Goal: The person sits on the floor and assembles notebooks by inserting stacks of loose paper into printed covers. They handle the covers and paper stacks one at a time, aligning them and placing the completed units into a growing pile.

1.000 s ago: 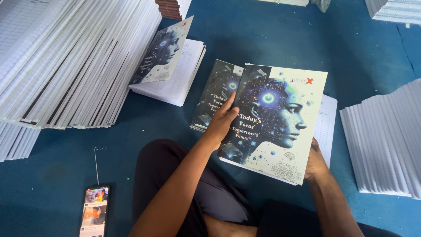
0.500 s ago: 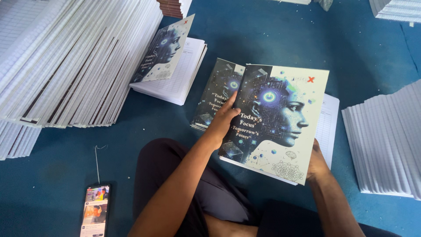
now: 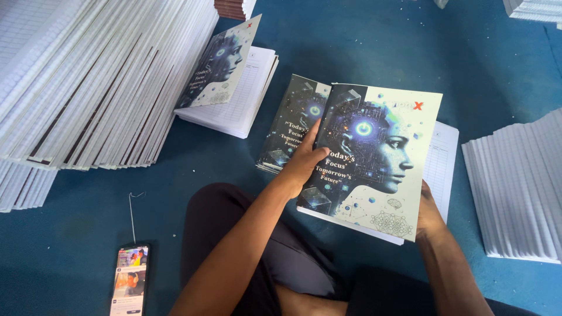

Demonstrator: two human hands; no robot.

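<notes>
Both hands grip one printed cover (image 3: 374, 158), left hand (image 3: 304, 164) pressed flat on it, right hand (image 3: 427, 208) pinching its edge, just above the ruled pad (image 3: 442, 164); finished notebook (image 3: 234, 76) left of it, uncovered stacks (image 3: 518, 187) remain.

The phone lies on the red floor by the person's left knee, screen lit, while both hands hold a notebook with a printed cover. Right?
Not quite: the floor is blue, not red, as the head view shows. The rest stands: the phone lies there with its screen lit, and the left hand and right hand hold the notebook with the printed cover.
</notes>
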